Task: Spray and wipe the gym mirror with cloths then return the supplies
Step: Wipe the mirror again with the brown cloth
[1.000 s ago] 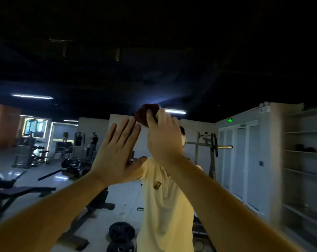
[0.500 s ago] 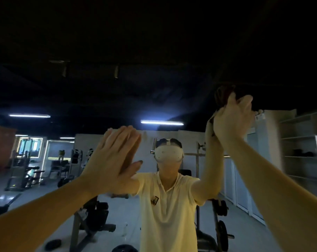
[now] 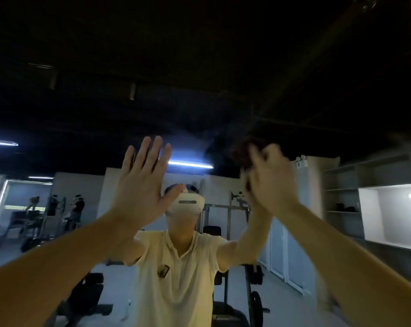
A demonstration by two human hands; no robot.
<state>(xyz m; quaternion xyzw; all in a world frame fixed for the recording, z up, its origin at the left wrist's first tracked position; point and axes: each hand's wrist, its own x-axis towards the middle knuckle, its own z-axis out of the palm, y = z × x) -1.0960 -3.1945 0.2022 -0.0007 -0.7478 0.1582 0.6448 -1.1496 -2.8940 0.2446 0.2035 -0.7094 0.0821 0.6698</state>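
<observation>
The gym mirror (image 3: 199, 102) fills the view and reflects me in a pale yellow shirt. My left hand (image 3: 141, 185) is raised at centre left with straight, spread fingers, palm flat toward the glass. To its right, at about the same height, my right hand (image 3: 268, 182) holds a dark red cloth (image 3: 242, 152) against the mirror. The cloth bunches out above and left of the fingers. That hand is motion-blurred. No spray bottle is in either hand.
In the reflection I see a weight rack (image 3: 237, 220), a bench (image 3: 86, 293) and other gym machines (image 3: 35, 223) with people far off at left. Grey shelves (image 3: 341, 197) and a lit white niche (image 3: 388, 213) are at right.
My right hand swept the cloth from the middle to the upper right, then came back down and left. My left hand stayed flat against the glass and rose slightly.
</observation>
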